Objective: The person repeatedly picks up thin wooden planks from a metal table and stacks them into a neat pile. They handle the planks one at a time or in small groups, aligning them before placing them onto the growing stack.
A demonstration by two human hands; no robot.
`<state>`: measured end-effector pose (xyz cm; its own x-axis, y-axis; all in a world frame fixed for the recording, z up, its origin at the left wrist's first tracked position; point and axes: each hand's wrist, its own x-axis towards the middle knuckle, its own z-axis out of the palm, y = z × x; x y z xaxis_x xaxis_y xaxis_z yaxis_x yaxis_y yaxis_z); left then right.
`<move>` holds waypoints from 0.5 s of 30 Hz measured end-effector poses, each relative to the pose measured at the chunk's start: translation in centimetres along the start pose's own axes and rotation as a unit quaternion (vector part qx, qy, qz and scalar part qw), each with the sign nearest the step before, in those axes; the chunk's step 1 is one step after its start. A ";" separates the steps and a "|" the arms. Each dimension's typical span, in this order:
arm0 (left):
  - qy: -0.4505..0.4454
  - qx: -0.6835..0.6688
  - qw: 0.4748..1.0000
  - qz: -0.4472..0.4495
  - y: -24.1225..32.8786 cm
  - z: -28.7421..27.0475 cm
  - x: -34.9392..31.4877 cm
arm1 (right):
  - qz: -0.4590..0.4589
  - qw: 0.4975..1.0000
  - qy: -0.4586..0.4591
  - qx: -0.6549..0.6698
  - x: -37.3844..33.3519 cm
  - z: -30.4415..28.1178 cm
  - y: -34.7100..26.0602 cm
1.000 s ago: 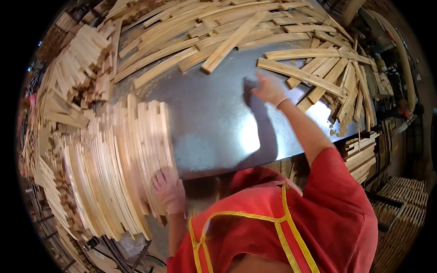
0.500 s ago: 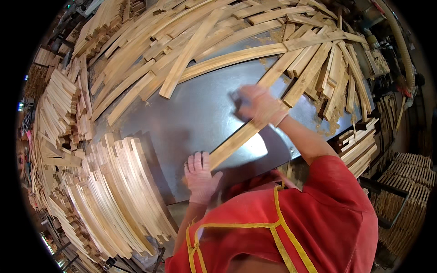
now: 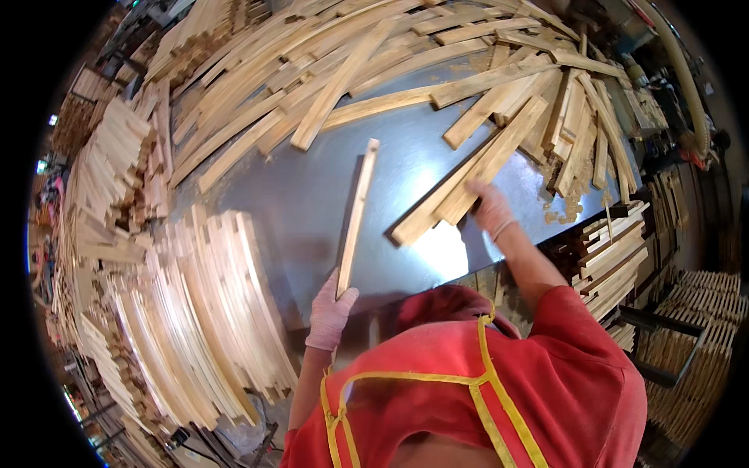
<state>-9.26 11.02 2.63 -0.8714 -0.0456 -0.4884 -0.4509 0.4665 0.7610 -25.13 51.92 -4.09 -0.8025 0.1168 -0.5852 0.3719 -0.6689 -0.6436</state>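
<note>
My left hand (image 3: 329, 310), in a pale pink glove, is closed round the near end of a narrow wooden strip (image 3: 358, 218). The strip is tilted on its edge, its far end pointing away over the grey metal tabletop (image 3: 304, 203). To the right, my gloved right hand (image 3: 491, 210) grips the side edge of a wider wooden slat (image 3: 491, 162); part of its fingers is hidden. This slat partly overlaps another wooden slat (image 3: 425, 217) lying beside it on the left. Both slant from the pile toward me.
Loose slats (image 3: 374, 101) lie heaped along the table's far side, with a fanned pile (image 3: 573, 140) and sawdust (image 3: 563, 209) at the right. A tall stack of pale strips (image 3: 222, 304) stands at the left. More stacked strips (image 3: 612, 249) sit beyond the table's right edge.
The left hand has raised a strip that lay slanting between both hands. The right hand has moved right and nearer, onto another slat, and two slats have come toward me from the pile.
</note>
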 end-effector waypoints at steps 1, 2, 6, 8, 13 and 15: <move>0.007 -0.030 0.999 -0.014 -0.6 -0.9 -1.2 | 0.019 0.999 -0.044 -0.018 -4.0 2.3 2.9; 0.015 -0.059 0.998 -0.024 -1.1 -1.7 -2.2 | 0.035 0.995 -0.088 -0.034 -7.9 4.7 5.5; 0.042 -0.001 0.999 -0.027 -1.5 -3.7 -3.9 | 0.037 0.908 -0.133 -0.395 -13.5 7.6 17.0; 0.066 0.088 0.994 -0.022 -3.3 -4.2 -3.3 | 0.066 0.791 -0.175 -0.582 -18.1 13.2 18.2; 0.136 0.207 0.961 -0.122 -2.2 -5.1 -2.1 | 0.047 0.720 -0.392 -0.570 -22.0 17.6 22.3; 0.137 0.279 0.946 -0.090 -2.4 -5.4 -2.6 | 0.050 0.670 -0.479 -0.565 -21.0 17.4 22.2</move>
<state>-6.95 5.26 4.36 -0.8425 -0.3595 -0.4012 -0.4907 0.8195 0.2961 -8.14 21.85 2.55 -0.4762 -0.7740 -0.4173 0.1276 0.4087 -0.9037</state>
